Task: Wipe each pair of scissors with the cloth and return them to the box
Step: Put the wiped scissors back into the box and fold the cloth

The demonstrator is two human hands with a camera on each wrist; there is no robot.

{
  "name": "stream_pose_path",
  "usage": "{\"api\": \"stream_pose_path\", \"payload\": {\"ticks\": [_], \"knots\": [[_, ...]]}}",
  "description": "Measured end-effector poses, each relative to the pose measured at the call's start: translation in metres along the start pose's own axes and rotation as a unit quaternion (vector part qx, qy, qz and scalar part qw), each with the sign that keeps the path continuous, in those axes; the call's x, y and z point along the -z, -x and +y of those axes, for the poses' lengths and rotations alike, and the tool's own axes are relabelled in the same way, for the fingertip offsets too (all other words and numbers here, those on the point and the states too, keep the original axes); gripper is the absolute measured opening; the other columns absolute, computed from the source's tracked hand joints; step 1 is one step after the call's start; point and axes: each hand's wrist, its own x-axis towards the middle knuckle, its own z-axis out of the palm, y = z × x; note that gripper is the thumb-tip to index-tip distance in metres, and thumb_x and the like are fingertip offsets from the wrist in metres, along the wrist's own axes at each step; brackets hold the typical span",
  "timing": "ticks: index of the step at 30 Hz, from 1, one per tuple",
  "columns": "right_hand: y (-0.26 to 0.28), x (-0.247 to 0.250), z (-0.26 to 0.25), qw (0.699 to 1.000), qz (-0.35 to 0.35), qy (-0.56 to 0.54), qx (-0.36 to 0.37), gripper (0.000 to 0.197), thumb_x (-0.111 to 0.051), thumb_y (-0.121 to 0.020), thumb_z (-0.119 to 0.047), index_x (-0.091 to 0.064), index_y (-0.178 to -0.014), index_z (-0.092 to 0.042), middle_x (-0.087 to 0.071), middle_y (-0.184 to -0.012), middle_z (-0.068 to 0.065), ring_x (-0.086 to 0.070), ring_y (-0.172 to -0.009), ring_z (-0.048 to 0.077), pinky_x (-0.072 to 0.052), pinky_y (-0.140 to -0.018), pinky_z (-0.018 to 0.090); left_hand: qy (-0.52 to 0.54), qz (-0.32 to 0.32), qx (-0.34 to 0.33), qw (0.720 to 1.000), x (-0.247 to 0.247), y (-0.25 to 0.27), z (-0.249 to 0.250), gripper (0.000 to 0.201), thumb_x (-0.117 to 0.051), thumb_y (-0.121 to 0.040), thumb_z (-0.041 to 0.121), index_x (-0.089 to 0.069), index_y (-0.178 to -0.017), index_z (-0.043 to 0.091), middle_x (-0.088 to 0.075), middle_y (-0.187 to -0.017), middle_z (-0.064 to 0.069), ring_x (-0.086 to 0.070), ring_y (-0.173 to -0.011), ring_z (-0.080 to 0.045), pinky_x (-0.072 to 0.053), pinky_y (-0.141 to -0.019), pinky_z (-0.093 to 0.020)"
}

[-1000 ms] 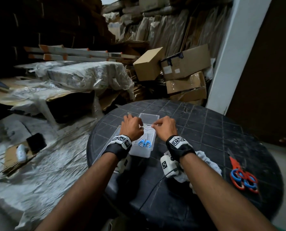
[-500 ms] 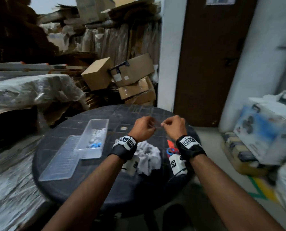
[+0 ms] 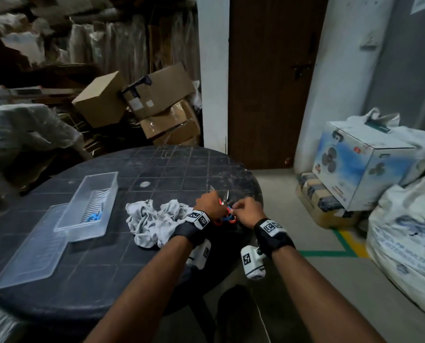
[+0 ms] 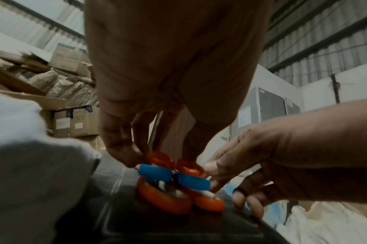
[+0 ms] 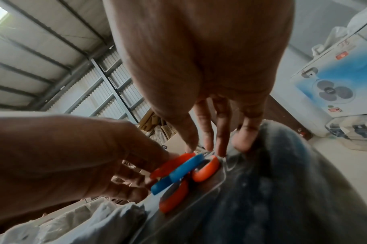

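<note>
Both forearms reach forward side by side, each wrist wrapped in a black band. The left hand (image 3: 209, 203) and the right hand (image 3: 248, 211) sit close together, knuckles up, fingers angled downward with tips pinched in, thumbs turned toward one another.

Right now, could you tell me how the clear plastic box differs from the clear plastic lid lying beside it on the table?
The clear plastic box is deeper, with tall walls; the clear plastic lid is shallow and flat. The box holds blue-handled scissors; nothing shows in the lid. The box's near end rests over the lid's far edge. Both are transparent, rectangular and lie on the dark round table.
</note>
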Motion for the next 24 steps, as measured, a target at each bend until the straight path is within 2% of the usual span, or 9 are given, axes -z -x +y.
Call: {"api": "stream_pose_path", "payload": {"ticks": [2,4,7,13,14,16,18,21,24], "knots": [[0.0,-0.005,0.001,1.0,0.007,-0.019,-0.005,0.012,-0.078,-0.087,-0.009,-0.08,-0.099,-0.008,-0.078,-0.106,0.011,-0.072,-0.105,0.023,-0.052,-0.094,0.024,-0.002,-0.005,0.01,1.0,-0.002,-0.001,-0.001,0.04,-0.07,-0.086,0.041,-0.063,-0.107,0.008,-0.067,-0.119,-0.023,-0.062,-0.113,-0.042,-0.05,-0.091,-0.041],[-0.001,-0.008,0.003,0.999,0.013,-0.039,-0.003,0.013,-0.079,-0.083,-0.006,-0.081,-0.095,-0.011,-0.079,-0.102,0.011,-0.073,-0.101,0.022,-0.055,-0.095,0.029,0.02,-0.007,0.017,1.0,-0.001,-0.002,-0.002,0.031,-0.072,-0.086,0.035,-0.065,-0.096,0.007,-0.07,-0.111,-0.022,-0.065,-0.11,-0.039,-0.05,-0.083,-0.037],[0.002,-0.007,0.003,0.999,0.024,-0.045,0.012,0.009,-0.075,-0.089,-0.013,-0.083,-0.093,-0.013,-0.08,-0.1,0.009,-0.073,-0.101,0.023,-0.054,-0.091,0.027,0.045,0.013,0.018,0.999,0.003,-0.006,-0.006,0.03,-0.07,-0.086,0.026,-0.054,-0.064,0.016,-0.064,-0.076,-0.01,-0.069,-0.096,-0.034,-0.041,-0.068,-0.029],[0.012,-0.02,-0.008,0.998,0.054,0.005,0.043,0.026,-0.075,-0.088,-0.035,-0.079,-0.1,-0.013,-0.076,-0.105,0.015,-0.067,-0.109,0.032,-0.051,-0.098,0.039,0.148,0.033,0.017,0.988,0.031,0.008,-0.01,0.029,-0.067,-0.078,0.025,-0.053,-0.059,0.008,-0.057,-0.062,-0.007,-0.054,-0.065,-0.022,-0.041,-0.062,-0.03],[0.013,-0.025,-0.012,0.996,0.063,0.031,0.047,0.028,-0.075,-0.087,-0.04,-0.077,-0.099,-0.015,-0.074,-0.107,0.016,-0.064,-0.111,0.035,-0.049,-0.098,0.039,0.201,0.035,0.007,0.979,0.036,0.009,-0.015,0.025,-0.068,-0.072,0.026,-0.058,-0.062,0.005,-0.061,-0.063,-0.008,-0.06,-0.065,-0.023,-0.05,-0.065,-0.032],[0.017,-0.032,-0.023,0.993,0.069,0.085,0.053,0.029,-0.073,-0.088,-0.041,-0.075,-0.103,-0.017,-0.068,-0.113,0.016,-0.057,-0.117,0.036,-0.043,-0.102,0.04,0.31,0.038,-0.015,0.95,0.051,0.016,-0.021,0.013,-0.064,-0.081,0.006,-0.06,-0.075,-0.004,-0.066,-0.075,-0.017,-0.067,-0.065,-0.021,-0.06,-0.069,-0.034],[0.023,-0.038,-0.034,0.986,0.072,0.134,0.066,0.027,-0.069,-0.092,-0.04,-0.074,-0.108,-0.019,-0.065,-0.119,0.014,-0.052,-0.122,0.033,-0.034,-0.105,0.041,0.391,0.052,-0.02,0.919,0.072,0.03,-0.027,0.018,-0.049,-0.092,-0.015,-0.056,-0.088,0.001,-0.058,-0.082,-0.018,-0.064,-0.054,-0.009,-0.056,-0.056,-0.023],[0.026,-0.051,-0.049,0.979,0.076,0.169,0.086,0.029,-0.064,-0.095,-0.039,-0.071,-0.114,-0.019,-0.058,-0.127,0.013,-0.049,-0.128,0.036,-0.029,-0.108,0.043,0.429,0.068,-0.038,0.9,0.106,0.05,-0.05,0.025,-0.045,-0.094,-0.018,-0.053,-0.103,0.004,-0.055,-0.083,-0.015,-0.061,-0.052,-0.006,-0.052,-0.054,-0.019],[0.03,-0.061,-0.075,0.976,0.062,0.167,0.128,0.028,-0.068,-0.094,-0.035,-0.071,-0.114,-0.016,-0.058,-0.126,0.015,-0.051,-0.127,0.04,-0.035,-0.112,0.046,0.401,0.108,-0.016,0.909,0.134,0.062,-0.088,0.018,-0.051,-0.093,-0.015,-0.056,-0.096,0.001,-0.057,-0.078,-0.014,-0.058,-0.059,-0.018,-0.052,-0.052,-0.021]]}}
